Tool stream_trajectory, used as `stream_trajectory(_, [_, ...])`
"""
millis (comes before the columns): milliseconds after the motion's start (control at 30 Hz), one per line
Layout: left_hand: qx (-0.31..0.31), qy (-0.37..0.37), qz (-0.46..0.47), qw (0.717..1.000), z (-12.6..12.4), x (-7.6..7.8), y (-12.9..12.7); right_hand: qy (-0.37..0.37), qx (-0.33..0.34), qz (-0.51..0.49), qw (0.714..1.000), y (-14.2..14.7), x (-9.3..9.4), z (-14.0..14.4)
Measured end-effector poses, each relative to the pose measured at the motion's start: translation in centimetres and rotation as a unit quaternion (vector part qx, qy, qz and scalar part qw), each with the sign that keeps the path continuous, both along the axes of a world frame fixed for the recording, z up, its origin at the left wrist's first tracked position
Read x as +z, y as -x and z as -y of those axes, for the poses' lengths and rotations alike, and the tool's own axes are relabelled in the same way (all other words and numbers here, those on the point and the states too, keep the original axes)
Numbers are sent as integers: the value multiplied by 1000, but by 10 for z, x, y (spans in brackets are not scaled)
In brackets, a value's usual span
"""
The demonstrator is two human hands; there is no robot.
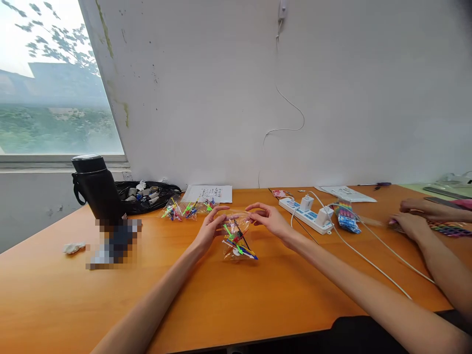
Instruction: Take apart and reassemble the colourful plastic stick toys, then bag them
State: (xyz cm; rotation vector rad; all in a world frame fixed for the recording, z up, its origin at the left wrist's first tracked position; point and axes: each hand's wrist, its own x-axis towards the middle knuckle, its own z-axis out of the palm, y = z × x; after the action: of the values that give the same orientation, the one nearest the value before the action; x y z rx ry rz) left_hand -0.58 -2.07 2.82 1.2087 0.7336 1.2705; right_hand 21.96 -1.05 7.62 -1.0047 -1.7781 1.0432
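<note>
A small clear plastic bag (237, 239) filled with several coloured pegs hangs upright just above the orange table (258, 300). My left hand (211, 224) pinches its top left corner. My right hand (268, 219) pinches the top right corner. The bag's top edge is stretched between the two hands. Further back on the table lie other clear bags of coloured pegs (186, 210).
A black flask (96, 189) and a black bag (147, 192) stand at the back left, with a crumpled tissue (74, 247) nearby. A white power strip (307, 214) with chargers and cables lies to the right. Another person's hands (415, 219) handle colourful items at the right edge. Papers (210, 193) lie by the wall.
</note>
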Motion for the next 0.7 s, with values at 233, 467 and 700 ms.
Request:
stream_trajectory(233, [0, 19, 28, 999, -9, -6, 4, 24, -21, 3, 999, 2, 0, 0])
stream_trajectory(467, [51, -39, -38, 997, -4, -1, 4, -71, -35, 57, 995, 2, -5, 1])
stream_trajectory(700, [69, -48, -14, 996, 6, 12, -3, 41, -33, -66, 996, 19, -9, 10])
